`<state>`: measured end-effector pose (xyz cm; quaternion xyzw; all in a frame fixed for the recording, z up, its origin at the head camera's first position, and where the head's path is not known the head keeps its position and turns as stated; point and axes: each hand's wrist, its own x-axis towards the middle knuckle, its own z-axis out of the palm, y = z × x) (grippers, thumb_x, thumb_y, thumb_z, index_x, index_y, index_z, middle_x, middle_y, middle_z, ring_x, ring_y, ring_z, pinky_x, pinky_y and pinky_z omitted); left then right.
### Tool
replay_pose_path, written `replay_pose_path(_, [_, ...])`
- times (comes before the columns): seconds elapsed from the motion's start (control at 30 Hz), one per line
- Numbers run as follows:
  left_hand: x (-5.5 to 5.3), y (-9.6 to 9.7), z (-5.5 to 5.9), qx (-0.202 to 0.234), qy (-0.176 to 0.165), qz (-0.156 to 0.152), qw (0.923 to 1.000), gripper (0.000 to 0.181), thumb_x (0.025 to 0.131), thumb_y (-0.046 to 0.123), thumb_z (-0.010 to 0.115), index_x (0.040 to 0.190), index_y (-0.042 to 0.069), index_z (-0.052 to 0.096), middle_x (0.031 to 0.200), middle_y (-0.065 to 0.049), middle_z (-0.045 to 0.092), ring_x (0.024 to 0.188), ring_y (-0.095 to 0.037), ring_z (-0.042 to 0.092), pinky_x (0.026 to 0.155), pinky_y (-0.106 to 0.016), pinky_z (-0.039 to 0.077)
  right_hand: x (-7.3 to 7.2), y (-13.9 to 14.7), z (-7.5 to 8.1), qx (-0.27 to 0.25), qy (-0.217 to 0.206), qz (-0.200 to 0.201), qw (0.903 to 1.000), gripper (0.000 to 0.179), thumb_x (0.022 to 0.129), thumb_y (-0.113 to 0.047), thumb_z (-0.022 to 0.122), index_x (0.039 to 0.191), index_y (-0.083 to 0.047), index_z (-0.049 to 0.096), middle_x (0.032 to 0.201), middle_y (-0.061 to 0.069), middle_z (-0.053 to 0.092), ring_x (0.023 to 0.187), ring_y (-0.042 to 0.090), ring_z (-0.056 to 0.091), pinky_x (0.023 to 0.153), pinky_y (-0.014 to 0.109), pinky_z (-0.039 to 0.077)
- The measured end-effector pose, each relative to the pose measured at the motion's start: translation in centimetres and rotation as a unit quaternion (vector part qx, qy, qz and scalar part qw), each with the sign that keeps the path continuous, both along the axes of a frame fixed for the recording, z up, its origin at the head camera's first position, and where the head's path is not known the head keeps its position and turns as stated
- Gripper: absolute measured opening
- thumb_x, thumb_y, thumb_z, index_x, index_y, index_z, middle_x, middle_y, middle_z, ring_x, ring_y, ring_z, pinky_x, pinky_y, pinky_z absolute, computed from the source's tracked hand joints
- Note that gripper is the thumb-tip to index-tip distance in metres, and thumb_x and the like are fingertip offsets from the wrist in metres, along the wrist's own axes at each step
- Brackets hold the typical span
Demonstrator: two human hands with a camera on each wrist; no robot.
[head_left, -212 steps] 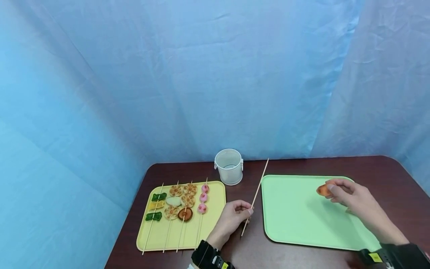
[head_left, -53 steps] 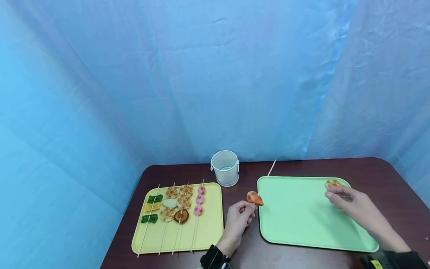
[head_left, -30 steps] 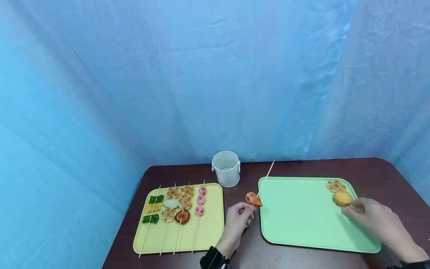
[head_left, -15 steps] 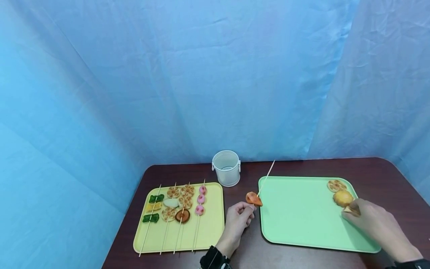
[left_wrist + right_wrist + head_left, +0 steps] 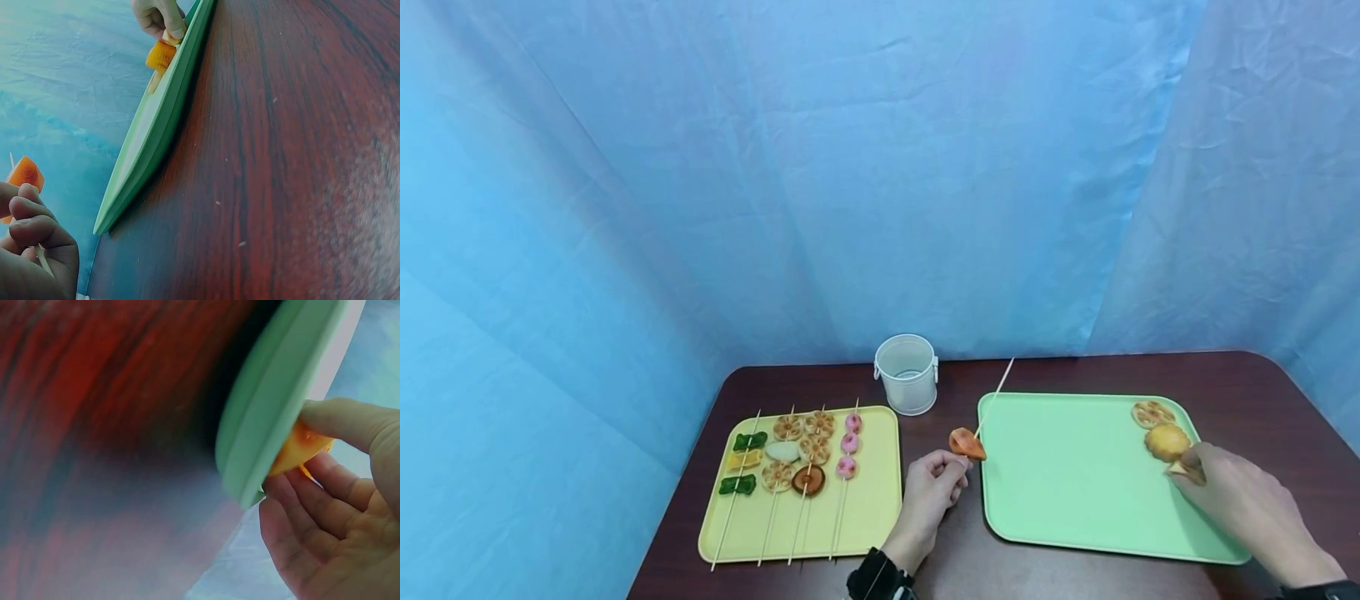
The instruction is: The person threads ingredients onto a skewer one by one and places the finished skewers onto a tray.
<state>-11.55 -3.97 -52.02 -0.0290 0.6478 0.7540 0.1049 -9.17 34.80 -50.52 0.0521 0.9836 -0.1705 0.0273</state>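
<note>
My left hand pinches a thin wooden skewer just below a folded orange food piece threaded on it. The skewer's bare tip points up and away. At the right side of the green tray, my right hand holds a pale tan food piece between thumb and fingers, mostly hidden by the hand. Just behind that piece lies a yellow, rounded food piece, with a lotus root slice farther back. In the right wrist view, an orange-yellow piece shows between thumb and fingers.
On the left stands a yellow tray with several loaded skewers: green and yellow pieces, lotus slices, a mushroom and pink rings. A small white bucket stands behind, between the trays. A blue curtain hangs behind the table.
The skewer, bare at first, now carries the orange piece. A lotus slice and the yellow piece now lie on the green tray. My right hand has moved nearer along its right edge.
</note>
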Motion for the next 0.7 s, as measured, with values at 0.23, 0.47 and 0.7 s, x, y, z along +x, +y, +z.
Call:
replay_pose_path(0.23, [-0.1,0.1,-0.1,0.001,0.004,0.001,1.0000,0.017,0.093,0.008,0.065,0.095,-0.008,0.070,0.068,0.003,0.057,0.056,-0.005,0.045,0.049,-0.016,0.031,0.2,0.3,-0.2,0.002,0.026,0.010,0.9996,0.026,0.092,-0.024,0.076,0.085,-0.010,0.055,0.077,0.002,0.045,0.068,0.021,0.042,0.057,0.039,0.031])
replay_pose_path(0.47, [0.0,0.0,0.0,0.002,0.005,0.001,1.0000,0.020,0.094,0.009,0.065,0.097,-0.010,0.069,0.068,0.003,0.057,0.057,-0.005,0.044,0.049,-0.016,0.030,0.3,0.1,1.0,-0.006,0.047,0.021,0.9986,0.020,0.095,-0.024,0.072,0.088,-0.007,0.063,0.076,0.001,0.049,0.065,0.019,0.041,0.055,0.036,0.031])
replay_pose_path(0.7, [0.1,-0.1,0.1,0.001,-0.002,-0.002,1.0000,0.020,0.094,0.009,0.066,0.099,-0.009,0.070,0.069,0.003,0.058,0.057,-0.005,0.045,0.049,-0.017,0.031,0.0,-0.7,2.1,-0.057,0.045,0.012,0.9973,0.051,0.100,-0.038,0.068,0.117,0.010,0.067,0.096,0.021,0.070,0.082,0.036,0.067,0.060,0.045,0.050])
